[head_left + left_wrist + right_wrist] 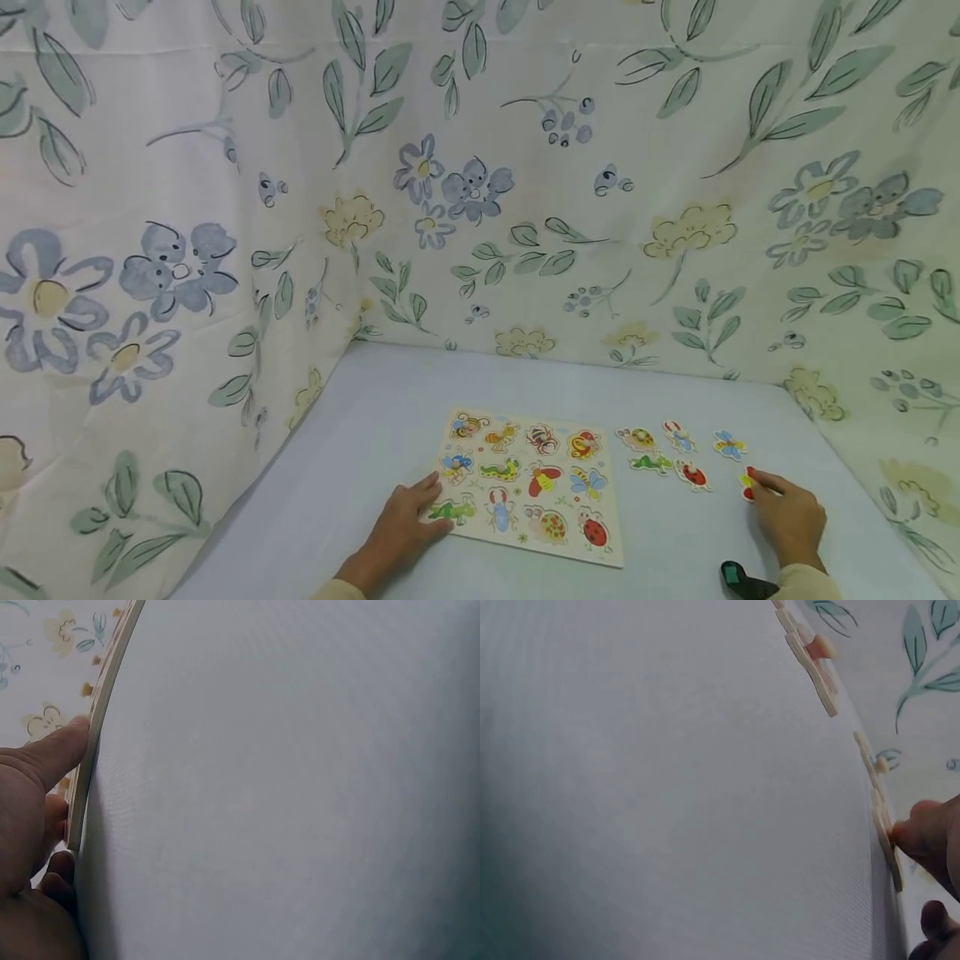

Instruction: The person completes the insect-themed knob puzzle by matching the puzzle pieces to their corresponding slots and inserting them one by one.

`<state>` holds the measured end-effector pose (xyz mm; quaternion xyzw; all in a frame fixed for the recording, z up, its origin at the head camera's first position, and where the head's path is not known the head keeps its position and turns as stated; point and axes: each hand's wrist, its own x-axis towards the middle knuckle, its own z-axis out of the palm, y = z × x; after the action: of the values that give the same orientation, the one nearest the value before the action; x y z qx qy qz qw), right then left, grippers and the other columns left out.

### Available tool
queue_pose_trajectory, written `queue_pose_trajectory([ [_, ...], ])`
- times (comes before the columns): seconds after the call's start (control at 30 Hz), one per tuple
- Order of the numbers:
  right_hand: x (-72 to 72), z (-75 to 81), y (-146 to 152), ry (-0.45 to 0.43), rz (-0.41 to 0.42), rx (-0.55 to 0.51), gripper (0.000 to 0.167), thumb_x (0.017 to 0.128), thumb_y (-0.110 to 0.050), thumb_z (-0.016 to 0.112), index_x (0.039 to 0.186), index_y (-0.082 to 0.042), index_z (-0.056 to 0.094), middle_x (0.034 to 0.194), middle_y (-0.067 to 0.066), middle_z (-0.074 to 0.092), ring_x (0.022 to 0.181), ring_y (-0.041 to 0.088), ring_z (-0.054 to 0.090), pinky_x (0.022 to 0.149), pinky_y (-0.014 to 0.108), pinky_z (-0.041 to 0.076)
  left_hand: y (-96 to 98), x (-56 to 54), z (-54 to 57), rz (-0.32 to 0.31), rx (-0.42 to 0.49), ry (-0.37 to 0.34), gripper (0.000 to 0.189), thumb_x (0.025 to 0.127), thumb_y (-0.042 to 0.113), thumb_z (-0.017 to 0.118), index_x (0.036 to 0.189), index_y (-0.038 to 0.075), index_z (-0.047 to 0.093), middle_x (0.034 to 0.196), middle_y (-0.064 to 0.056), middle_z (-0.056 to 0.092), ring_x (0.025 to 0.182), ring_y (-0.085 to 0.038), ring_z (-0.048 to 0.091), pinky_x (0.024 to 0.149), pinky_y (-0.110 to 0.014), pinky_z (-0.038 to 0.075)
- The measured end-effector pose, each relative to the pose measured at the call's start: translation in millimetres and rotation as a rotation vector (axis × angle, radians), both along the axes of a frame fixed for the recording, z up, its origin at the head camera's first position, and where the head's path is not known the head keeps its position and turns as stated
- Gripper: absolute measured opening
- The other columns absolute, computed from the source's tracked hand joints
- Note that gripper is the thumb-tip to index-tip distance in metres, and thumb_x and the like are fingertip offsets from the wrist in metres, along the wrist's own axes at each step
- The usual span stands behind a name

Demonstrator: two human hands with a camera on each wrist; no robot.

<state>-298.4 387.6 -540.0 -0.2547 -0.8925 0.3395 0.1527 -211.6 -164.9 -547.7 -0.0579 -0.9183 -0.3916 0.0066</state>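
Observation:
A wooden insect puzzle board (pixel 517 503) lies on the table in the head view, its pictures bearing small knobs. My left hand (pixel 405 518) touches its near left corner, thumb and fingers spread around it. The left wrist view shows a straight digit (pixel 69 741) resting on the board's edge (pixel 88 761). To the right, my right hand (pixel 791 512) pinches a red and yellow puzzle piece (pixel 747 483), partly hidden by the fingers. Seen in the right wrist view, this piece (pixel 885 838) is close to the table, with fingertips at its knob.
Loose puzzle pieces lie right of the board: a snail (pixel 637 438), a beetle (pixel 678 436), a caterpillar (pixel 651 462), a ladybug (pixel 693 475) and a dragonfly (pixel 729 445). A dark device (pixel 742 581) is by my right wrist. Floral cloth (pixel 570 275) encloses the white table (pixel 330 450).

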Motion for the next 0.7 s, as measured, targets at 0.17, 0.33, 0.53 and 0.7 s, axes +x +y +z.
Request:
queue_pose_trajectory([
  [0.17, -2.2, -3.9, 2.7, -0.012, -0.013, -0.001, 0.03, 0.089, -0.012, 0.056, 0.113, 0.003, 0.067, 0.125, 0.028, 0.055, 0.118, 0.049, 0.042, 0.098, 0.054, 0.025, 0.0, -0.7, -0.9, 0.002, -0.027, -0.001, 0.067, 0.078, 0.042, 0.077, 0.129, 0.003, 0.06, 0.144, -0.004, 0.047, 0.116, -0.029, 0.047, 0.098, -0.053, 0.035],
  [0.33, 0.3, 0.0, -0.3, -0.027, -0.077, -0.027, 0.029, 0.09, -0.013, 0.059, 0.113, 0.003, 0.067, 0.125, 0.026, 0.056, 0.118, 0.048, 0.041, 0.097, 0.055, 0.027, 0.9, -0.8, -1.0, -0.005, -0.023, 0.002, 0.066, 0.078, 0.042, 0.077, 0.129, 0.002, 0.06, 0.144, -0.004, 0.047, 0.115, -0.027, 0.047, 0.097, -0.051, 0.036],
  [0.53, 1.4, 1.6, -3.4, 0.028, -0.059, -0.033, 0.032, 0.088, -0.014, 0.063, 0.113, 0.007, 0.065, 0.107, 0.024, 0.065, 0.111, 0.045, 0.045, 0.09, 0.055, 0.029, 1.3, -1.0, 0.0, 0.008, -0.059, 0.004, 0.067, 0.077, 0.043, 0.077, 0.13, 0.004, 0.06, 0.144, -0.001, 0.047, 0.101, -0.018, 0.047, 0.09, -0.042, 0.041],
  [0.7, 1.7, 0.0, -6.7, 0.002, -0.032, -0.037, 0.034, 0.089, -0.015, 0.064, 0.112, 0.009, 0.063, 0.095, 0.023, 0.067, 0.101, 0.043, 0.048, 0.085, 0.053, 0.029, 1.4, -1.9, -0.8, 0.017, -0.064, -0.008, 0.067, 0.077, 0.043, 0.077, 0.13, 0.005, 0.06, 0.145, 0.0, 0.047, 0.098, -0.015, 0.045, 0.088, -0.041, 0.041],
])
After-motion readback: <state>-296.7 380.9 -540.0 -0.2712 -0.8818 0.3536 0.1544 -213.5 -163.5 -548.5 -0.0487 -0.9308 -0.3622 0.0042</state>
